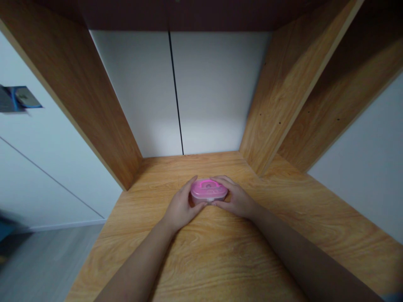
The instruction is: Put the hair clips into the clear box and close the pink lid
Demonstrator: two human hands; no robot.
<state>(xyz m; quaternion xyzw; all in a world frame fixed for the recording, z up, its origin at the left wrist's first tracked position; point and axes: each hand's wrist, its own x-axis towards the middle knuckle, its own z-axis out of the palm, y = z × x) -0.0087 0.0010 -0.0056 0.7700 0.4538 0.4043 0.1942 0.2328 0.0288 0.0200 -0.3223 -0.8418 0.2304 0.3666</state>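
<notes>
A small clear box with a pink lid rests on the wooden desk, near the middle and toward the back. My left hand cups its left side, fingers curled around the edge. My right hand holds its right side, thumb at the near edge and fingers wrapped over the far corner. Both hands grip the box between them. What is inside the box is hidden.
The desk sits in a wooden alcove: a slanted wooden panel on the left, another on the right, a white back wall with a dark vertical seam. Grey floor lies lower left.
</notes>
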